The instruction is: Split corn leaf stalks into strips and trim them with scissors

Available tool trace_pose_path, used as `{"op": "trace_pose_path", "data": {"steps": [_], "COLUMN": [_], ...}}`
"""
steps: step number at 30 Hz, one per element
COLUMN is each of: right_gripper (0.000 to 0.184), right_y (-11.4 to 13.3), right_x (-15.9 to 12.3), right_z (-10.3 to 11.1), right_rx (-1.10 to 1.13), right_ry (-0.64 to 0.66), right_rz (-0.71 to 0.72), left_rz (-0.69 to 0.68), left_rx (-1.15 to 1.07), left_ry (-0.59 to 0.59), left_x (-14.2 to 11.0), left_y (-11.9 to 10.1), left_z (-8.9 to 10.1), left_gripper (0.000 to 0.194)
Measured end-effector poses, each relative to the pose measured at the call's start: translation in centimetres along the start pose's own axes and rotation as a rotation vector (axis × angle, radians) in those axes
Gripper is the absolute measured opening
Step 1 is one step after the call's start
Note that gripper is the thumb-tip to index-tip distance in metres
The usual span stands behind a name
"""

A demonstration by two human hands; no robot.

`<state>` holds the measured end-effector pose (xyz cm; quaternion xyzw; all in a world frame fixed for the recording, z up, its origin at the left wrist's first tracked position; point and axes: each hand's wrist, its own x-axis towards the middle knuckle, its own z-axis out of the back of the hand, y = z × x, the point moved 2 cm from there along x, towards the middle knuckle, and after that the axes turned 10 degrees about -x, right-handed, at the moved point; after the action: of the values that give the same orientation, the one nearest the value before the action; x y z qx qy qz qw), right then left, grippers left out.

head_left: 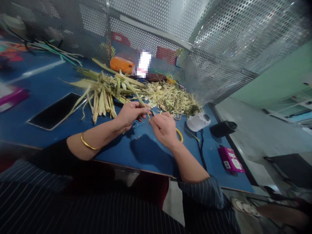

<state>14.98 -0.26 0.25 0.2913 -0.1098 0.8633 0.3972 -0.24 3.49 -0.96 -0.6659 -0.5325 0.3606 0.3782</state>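
Note:
My left hand (129,115) is closed around a long green leaf strip (136,94) that rises away toward the leaf pile. My right hand (163,127) pinches the near end of the same strip just to the right, with a yellow-handled tool (180,135) partly showing beneath it. Both hands hover over the blue table (143,149). A gold bangle (87,144) circles my left wrist.
Long palm leaves (104,94) and a heap of shredded strips (170,97) lie behind the hands. A dark phone (56,110) rests at left. An orange case (121,65), a white cup (198,122), a black cylinder (223,128) and a pink box (230,159) stand around. Perforated metal screens (219,48) enclose the back.

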Motion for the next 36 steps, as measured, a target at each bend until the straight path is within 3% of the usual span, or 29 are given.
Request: {"op": "trace_pose_path", "data": {"steps": [2, 4, 7, 10, 12, 14, 19, 26, 33, 36], "right_gripper": [0.03, 0.029, 0.022, 0.017, 0.024, 0.027, 0.017, 0.023, 0.025, 0.025], "right_y": [0.3, 0.3, -0.7, -2.3, -3.1, -3.5, -2.6, -3.3, -4.3, -3.8], "right_x": [-0.1, -0.1, -0.1, 0.0, 0.0, 0.1, -0.2, -0.4, -0.1, -0.1], "right_z": [-0.2, -0.4, -0.5, -0.8, -1.2, -1.7, -3.2, -3.0, -1.9, -2.0], "right_rx": [-0.047, 0.005, 0.338, 0.81, 1.04, 1.151, 1.189, 1.176, 1.106, 1.057], "right_ry": [0.001, -0.012, -0.088, -0.276, -0.388, -0.413, -0.308, -0.383, -0.409, -0.311], "right_rz": [0.06, 0.019, -0.282, -0.609, -0.726, -0.791, -0.811, -0.884, -0.812, -0.77], "left_rz": [0.0, 0.036, 0.107, 0.13, 0.122, 0.114, 0.084, 0.064, 0.328, 0.303], "left_rx": [-0.004, -0.024, -0.096, -0.178, -0.216, -0.235, -0.169, -0.051, -0.115, 0.016], "left_ry": [-0.03, -0.039, -0.066, -0.073, -0.067, -0.06, 0.003, 0.114, 0.261, 0.292], "left_x": [0.1, 0.3, 0.4, 0.4, 0.4, 0.3, -0.2, -0.5, -0.1, -0.4], "left_y": [0.2, 0.2, 0.0, -0.4, -0.4, -0.2, 0.8, 1.3, 0.4, 0.3], "left_z": [0.1, 0.1, 0.2, 0.2, 0.1, 0.0, -0.5, -0.7, -0.4, -0.5], "left_gripper": [0.016, 0.014, 0.014, 0.012, 0.012, 0.012, 0.017, 0.03, 0.039, 0.046]}}
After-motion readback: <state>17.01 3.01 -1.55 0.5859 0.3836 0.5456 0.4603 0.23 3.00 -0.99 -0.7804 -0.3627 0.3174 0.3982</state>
